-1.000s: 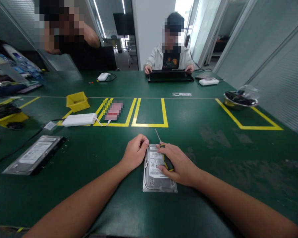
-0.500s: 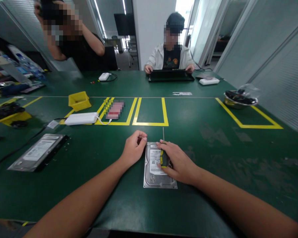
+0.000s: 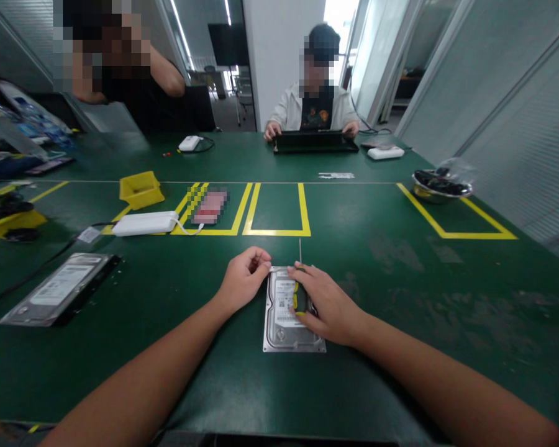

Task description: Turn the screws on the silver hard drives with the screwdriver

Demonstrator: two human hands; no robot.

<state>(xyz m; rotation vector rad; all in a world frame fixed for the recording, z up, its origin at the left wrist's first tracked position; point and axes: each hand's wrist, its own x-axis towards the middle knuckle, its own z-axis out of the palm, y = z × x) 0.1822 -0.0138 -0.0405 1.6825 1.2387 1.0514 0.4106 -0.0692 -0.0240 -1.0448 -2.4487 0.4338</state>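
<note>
A silver hard drive (image 3: 274, 332) with a white label lies flat on the green table before me. My right hand (image 3: 330, 304) is closed round the black and yellow handle of a screwdriver (image 3: 300, 299), lying over the drive's right side. The thin shaft points away from me, past the drive's far edge. At the drive's far left corner is my left hand (image 3: 245, 277), fingers curled and thumb drawn in towards them. Whatever its fingertips may pinch is too small to make out.
A second hard drive (image 3: 58, 288) lies to the left. Beyond are a white power strip (image 3: 145, 223), a phone (image 3: 209, 207), a yellow bin (image 3: 141, 189) and a bowl of dark parts (image 3: 440, 186). A person opposite holds a dark panel (image 3: 315, 141); another person is at far left.
The view has shifted slightly, so most things sit a little further left. The thumb of my left hand has moved a little at the drive's corner. My right hand keeps the screwdriver.
</note>
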